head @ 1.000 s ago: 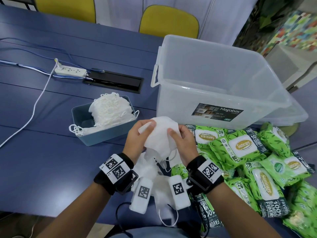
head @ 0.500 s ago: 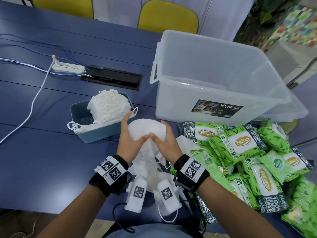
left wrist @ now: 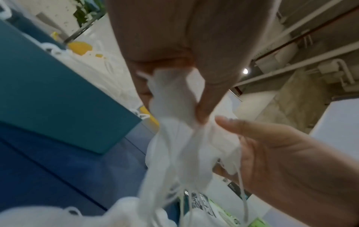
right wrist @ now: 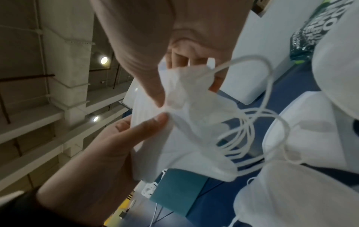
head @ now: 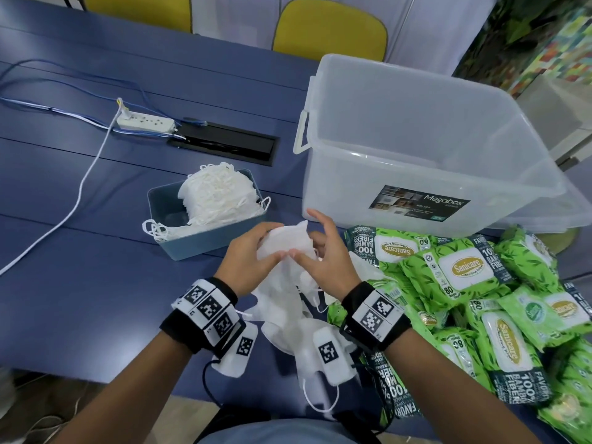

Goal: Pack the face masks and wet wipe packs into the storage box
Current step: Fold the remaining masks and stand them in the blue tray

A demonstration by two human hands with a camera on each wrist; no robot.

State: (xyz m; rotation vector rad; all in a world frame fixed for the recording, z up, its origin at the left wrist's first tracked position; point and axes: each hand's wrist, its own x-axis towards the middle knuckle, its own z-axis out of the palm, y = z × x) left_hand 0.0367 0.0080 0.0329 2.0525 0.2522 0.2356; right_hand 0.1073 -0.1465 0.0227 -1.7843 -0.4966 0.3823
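Both hands are meeting over the near middle of the blue table (head: 96,299), sharing a small bunch of white masks (head: 285,246). The left hand (head: 248,267) is gripping the bunch, its fingers curled over the top and its thumb pressing in from below. The right hand (head: 323,267) is pinching the same bunch with its thumb and some fingers, while its forefinger is sticking up straight toward 12 o'clock. Ear loops (right wrist: 240,138) are dangling from the held masks.

More loose masks (head: 282,318) are lying on the table under the wrists, toward 6 o'clock. At 10 o'clock from the hands, a teal tray (head: 205,241) is holding a tall stack of masks (head: 217,193), loops spilling over its rim. At 1 o'clock, the clear box (head: 416,174) is standing open, just beyond the hands; nothing is showing inside it. From 3 to 5 o'clock, green wipe packs (head: 464,270) are lying heaped on the table, the nearest ones touching the box's front wall. At 11 o'clock, well apart, a white power strip (head: 145,122) is sitting beside a black cable slot (head: 224,145).
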